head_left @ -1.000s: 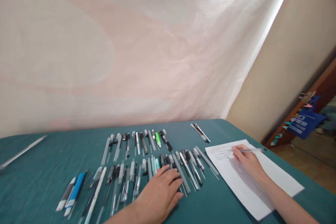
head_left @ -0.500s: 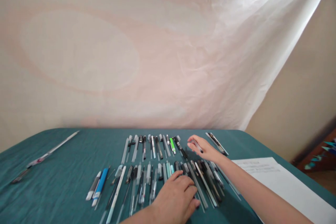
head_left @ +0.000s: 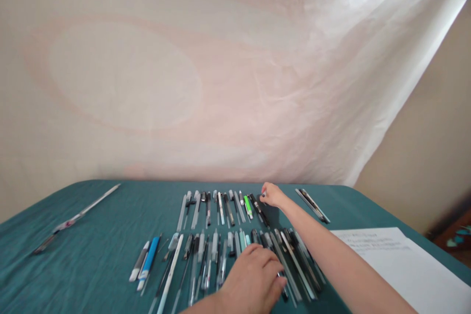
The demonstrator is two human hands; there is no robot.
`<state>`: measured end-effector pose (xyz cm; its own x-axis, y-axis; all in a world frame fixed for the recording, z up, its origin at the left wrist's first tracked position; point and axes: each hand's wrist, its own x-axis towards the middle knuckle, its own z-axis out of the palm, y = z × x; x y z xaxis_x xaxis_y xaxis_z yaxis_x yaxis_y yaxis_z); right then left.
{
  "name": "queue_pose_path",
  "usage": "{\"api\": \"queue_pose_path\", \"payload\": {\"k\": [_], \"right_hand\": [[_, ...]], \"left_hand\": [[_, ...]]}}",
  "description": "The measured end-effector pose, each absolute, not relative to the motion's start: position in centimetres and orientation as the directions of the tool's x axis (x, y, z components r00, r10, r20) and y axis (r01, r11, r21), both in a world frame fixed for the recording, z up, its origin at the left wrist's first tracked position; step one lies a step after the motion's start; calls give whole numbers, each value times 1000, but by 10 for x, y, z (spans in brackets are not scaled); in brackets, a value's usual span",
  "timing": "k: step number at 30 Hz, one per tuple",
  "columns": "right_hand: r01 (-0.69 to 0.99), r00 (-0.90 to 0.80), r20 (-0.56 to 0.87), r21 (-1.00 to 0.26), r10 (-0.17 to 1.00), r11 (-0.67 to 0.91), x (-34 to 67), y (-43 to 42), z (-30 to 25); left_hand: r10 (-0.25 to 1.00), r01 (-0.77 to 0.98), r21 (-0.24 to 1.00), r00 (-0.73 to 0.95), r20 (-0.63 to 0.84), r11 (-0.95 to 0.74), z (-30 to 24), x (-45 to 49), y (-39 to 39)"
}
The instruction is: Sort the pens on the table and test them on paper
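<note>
Pens (head_left: 221, 209), many clear, lie beneath left hand (head_left: 253, 274) (grip unclear); right hand (head_left: 272, 195) pinches one.

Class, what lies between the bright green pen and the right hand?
The head view shows at least one black pen between the green pen and right hand.

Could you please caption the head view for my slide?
Left hand over the near row of pens, right hand at the right end of the far row.
</note>
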<state>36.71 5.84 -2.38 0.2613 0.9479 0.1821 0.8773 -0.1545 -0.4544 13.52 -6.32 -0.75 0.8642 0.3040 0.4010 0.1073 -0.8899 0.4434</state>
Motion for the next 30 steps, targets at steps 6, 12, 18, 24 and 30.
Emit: {"api": "queue_pose_path", "payload": {"k": [6, 12, 18, 24, 30], "right_hand": [[838, 103, 239, -544, 965, 45, 344, -13, 13], [703, 48, 408, -662, 912, 259, 293, -86, 29], [809, -30, 593, -458, 805, 369, 278, -105, 17], [738, 14, 563, -564, 827, 372, 278, -107, 14], [608, -62, 628, -592, 775, 529, 279, -121, 14]], "left_hand": [[623, 8, 796, 626, 468, -605, -6, 137, -61], [854, -173, 922, 349, 385, -346, -15, 144, -51], [812, -255, 959, 529, 245, -123, -5, 142, -56], [853, -353, 927, 515, 82, 124, -1, 144, -52], [804, -515, 737, 591, -64, 437, -5, 145, -46]]}}
